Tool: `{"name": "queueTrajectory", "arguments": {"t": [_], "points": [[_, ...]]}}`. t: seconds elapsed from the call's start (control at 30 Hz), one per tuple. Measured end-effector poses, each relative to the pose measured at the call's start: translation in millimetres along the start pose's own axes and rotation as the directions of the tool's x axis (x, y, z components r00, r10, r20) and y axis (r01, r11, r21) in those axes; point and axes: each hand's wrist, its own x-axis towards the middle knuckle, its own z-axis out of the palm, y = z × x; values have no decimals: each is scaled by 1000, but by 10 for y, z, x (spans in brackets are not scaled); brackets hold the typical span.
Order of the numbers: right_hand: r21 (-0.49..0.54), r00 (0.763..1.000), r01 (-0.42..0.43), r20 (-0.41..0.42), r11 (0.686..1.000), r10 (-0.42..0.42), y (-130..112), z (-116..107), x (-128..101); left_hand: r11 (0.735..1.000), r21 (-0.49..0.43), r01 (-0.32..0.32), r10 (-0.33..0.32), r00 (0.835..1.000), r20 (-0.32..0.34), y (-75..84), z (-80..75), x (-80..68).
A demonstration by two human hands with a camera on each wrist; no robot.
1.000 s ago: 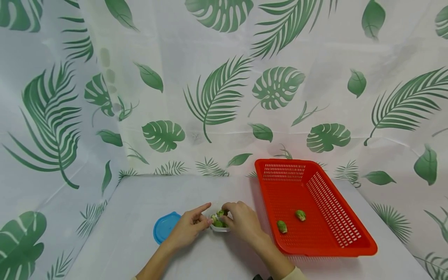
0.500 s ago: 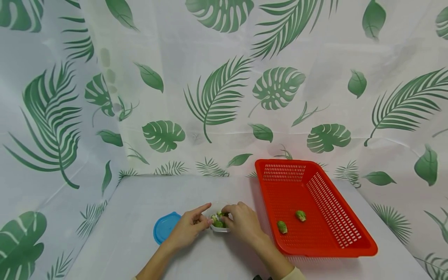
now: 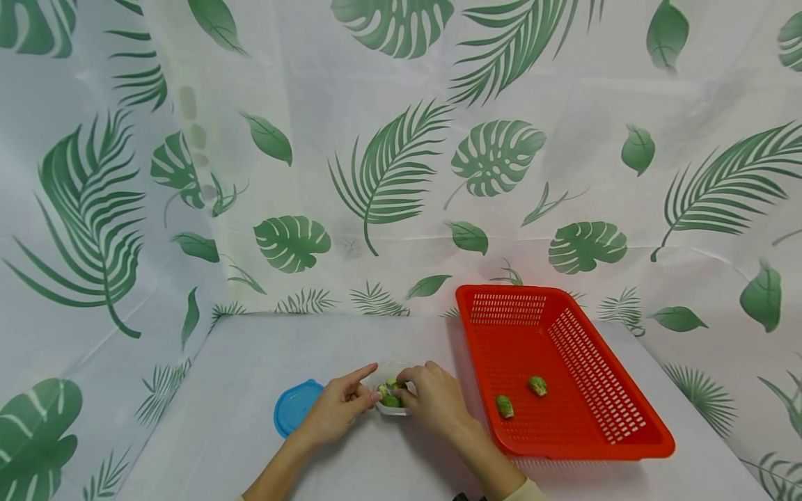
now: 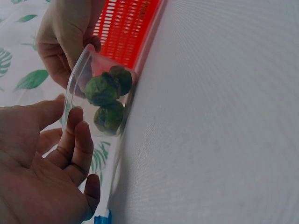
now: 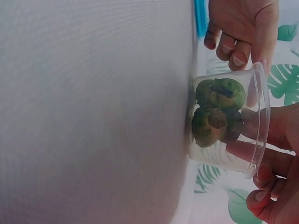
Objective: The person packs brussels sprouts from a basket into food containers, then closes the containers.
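A small clear plastic tub (image 5: pixel 219 158) stands on the table with several Brussels sprouts (image 4: pixel 102 89) inside it. At its left side my left hand (image 3: pixel 338 407) holds the rim, thumb and curled fingers against the wall, with the index finger stretched out along the far side. From the right my right hand (image 3: pixel 435 396) reaches over the rim, its thumb and fingers down inside the tub. Through the clear wall in the right wrist view, those fingertips (image 5: pixel 240 148) hold a sprout (image 5: pixel 232 130) partly hidden behind the others.
A round blue lid (image 3: pixel 296 409) lies left of my left hand. To the right stands a red perforated plastic basket (image 3: pixel 583 445) with two Brussels sprouts (image 3: pixel 537 385) in it. A leaf-printed white sheet (image 3: pixel 401 174) hangs behind the white table.
The sprouts in the tub have shifted slightly under my right fingers. Both hands stay in nearly the same place; the basket and lid have not moved.
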Motion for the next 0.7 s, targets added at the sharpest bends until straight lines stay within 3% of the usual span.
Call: {"name": "queueTrajectory", "arguments": {"t": [0.43,0.7], "points": [[3,1000,11,-23,1000,-11,-8,-14,-11,1000,5,3,-3,1000,-7,4,5,0],[22,995,38,-97,999,-35,-67,-76,-33,1000,3,-3,3,1000,-9,5,3,2]]}}
